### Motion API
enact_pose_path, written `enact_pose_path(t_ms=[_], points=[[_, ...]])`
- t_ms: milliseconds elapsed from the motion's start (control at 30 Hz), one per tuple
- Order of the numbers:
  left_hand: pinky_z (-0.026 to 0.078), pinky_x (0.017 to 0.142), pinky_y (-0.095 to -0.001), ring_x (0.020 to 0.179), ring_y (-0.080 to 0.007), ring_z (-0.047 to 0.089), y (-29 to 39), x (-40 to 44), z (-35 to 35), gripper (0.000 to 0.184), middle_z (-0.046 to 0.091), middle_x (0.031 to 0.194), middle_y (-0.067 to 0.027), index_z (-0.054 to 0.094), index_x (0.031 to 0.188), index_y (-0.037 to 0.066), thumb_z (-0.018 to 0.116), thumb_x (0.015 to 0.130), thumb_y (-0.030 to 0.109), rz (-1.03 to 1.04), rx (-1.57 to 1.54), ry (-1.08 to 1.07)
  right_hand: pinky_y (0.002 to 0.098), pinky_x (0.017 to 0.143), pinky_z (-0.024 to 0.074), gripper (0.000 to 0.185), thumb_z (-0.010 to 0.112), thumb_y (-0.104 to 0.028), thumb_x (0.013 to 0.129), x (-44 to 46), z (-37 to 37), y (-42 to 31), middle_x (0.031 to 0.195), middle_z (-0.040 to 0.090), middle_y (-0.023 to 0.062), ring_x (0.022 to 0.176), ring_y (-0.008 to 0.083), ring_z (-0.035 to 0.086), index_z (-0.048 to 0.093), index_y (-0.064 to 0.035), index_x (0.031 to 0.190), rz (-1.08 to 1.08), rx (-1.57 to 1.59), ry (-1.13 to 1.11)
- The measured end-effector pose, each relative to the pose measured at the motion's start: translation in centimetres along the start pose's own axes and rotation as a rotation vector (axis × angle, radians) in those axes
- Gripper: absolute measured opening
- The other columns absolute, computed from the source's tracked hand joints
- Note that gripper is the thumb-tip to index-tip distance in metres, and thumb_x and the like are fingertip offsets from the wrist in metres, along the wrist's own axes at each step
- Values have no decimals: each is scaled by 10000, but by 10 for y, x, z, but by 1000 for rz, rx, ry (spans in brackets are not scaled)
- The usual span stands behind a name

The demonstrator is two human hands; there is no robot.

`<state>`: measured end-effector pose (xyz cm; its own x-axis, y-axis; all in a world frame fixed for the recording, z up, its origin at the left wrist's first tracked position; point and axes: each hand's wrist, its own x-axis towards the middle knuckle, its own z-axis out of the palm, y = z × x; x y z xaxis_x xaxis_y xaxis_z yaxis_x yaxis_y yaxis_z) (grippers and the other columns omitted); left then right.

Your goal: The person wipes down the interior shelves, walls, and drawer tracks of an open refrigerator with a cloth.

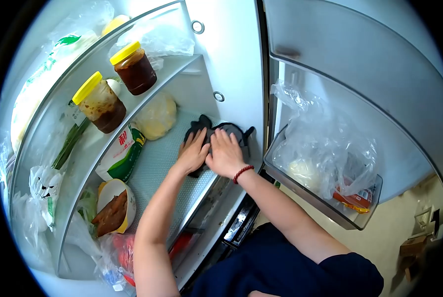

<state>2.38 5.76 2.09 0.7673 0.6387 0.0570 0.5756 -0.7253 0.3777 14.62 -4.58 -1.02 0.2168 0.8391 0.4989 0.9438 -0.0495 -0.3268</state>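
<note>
A person's left hand (192,150) and right hand (225,152) lie palms down, side by side, fingers extended rather than gripping, on a dark cloth (233,128) at the right end of a refrigerator shelf (154,159), near the side wall (231,59). Flat, even pressure would likely keep the cloth from bunching; strokes toward the left end would need care around the carton (127,157) and bowl (108,192).

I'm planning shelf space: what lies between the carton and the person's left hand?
In the head view, only bare shelf shows between the carton and the left hand.
</note>
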Motion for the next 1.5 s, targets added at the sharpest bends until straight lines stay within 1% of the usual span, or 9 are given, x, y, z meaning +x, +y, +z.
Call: enact_pose_path(t_ms=[167, 333, 500, 700, 767, 867, 1000, 1167, 1500], points=[[195, 1179, -518, 1469, -372, 227, 19, 85, 9, 711, 288, 1571, -199, 306, 1468, -60, 452, 921, 370, -222, 79, 53, 476, 1163, 243, 583, 547, -313, 922, 18, 3, 24, 1460, 450, 217, 1393, 312, 375, 469, 54, 1369, 130, -10, 15], [305, 1118, -480, 1365, -355, 390, 11, 102, -4, 630, 489, 1414, -205, 464, 1324, -55, 528, 849, 353, -307, 106, 141, 483, 1131, 282, 539, 595, -281, 917, 16, -5, 20, 1384, 523, 194, 1335, 301, 438, 499, 39, 1340, 60, 2, 29], [396, 1050, -457, 1211, -358, 535, -14, 99, 22, 499, 587, 1291, -209, 603, 1187, -14, 581, 787, 284, -49, -31, 372, 465, 1085, 335, 334, 655, -248, 851, 2, -2, 22, 1196, 609, 173, 1219, 309, 511, 598, 6, 1059, -17, 30, 191], [322, 1153, -426, 1386, -361, 402, 16, 43, 21, 490, 543, 1402, -137, 594, 1268, 81, 499, 793, 8, 401, -235, 66, 488, 1078, 356, 329, 661, -218, 830, -40, -37, -12, 1086, 610, 188, 1122, 343, 556, 577, 17, 1045, 27, 173, 102], [388, 1074, -439, 1258, -375, 500, 6, 33, 19, 441, 606, 1276, -167, 598, 1229, 64, 528, 796, 18, 414, -271, 97, 487, 1066, 366, 298, 649, -206, 839, -43, -34, -13, 987, 585, 176, 1032, 344, 565, 566, 10, 1028, 5, 217, 111], [450, 956, -448, 1069, -388, 572, 3, 38, 19, 359, 636, 1115, -212, 596, 1161, 32, 570, 802, 28, 232, -306, 195, 481, 1036, 374, 268, 661, -196, 822, -23, -20, 5, 1000, 592, 171, 1030, 334, 551, 559, -3, 978, -1, 264, 102], [461, 925, -446, 1016, -407, 587, 25, 77, 18, 296, 631, 1088, -228, 575, 1142, -6, 586, 860, 83, 63, -493, 740, 494, 1133, 296, 516, 597, -133, 860, 10, -12, 26, 1294, 501, 257, 1305, 387, 414, 464, 91, 1304, 15, 52, 328], [474, 894, -423, 1025, -382, 578, 37, 88, 23, 294, 633, 1094, -171, 611, 1090, 23, 655, 799, 10, 472, -279, 728, 496, 1180, 225, 595, 547, -154, 867, 20, -4, 28, 1375, 482, 265, 1332, 397, 400, 401, 106, 1382, 109, 56, 103], [487, 889, -452, 1042, -359, 564, -7, 103, 15, 260, 644, 1120, -116, 673, 1085, 62, 549, 868, 130, 37, 5, 472, 425, 978, 371, 316, 579, -152, 838, 56, 16, 24, 1099, 621, 160, 1090, 310, 517, 608, 5, 1111, 106, 94, 113]])
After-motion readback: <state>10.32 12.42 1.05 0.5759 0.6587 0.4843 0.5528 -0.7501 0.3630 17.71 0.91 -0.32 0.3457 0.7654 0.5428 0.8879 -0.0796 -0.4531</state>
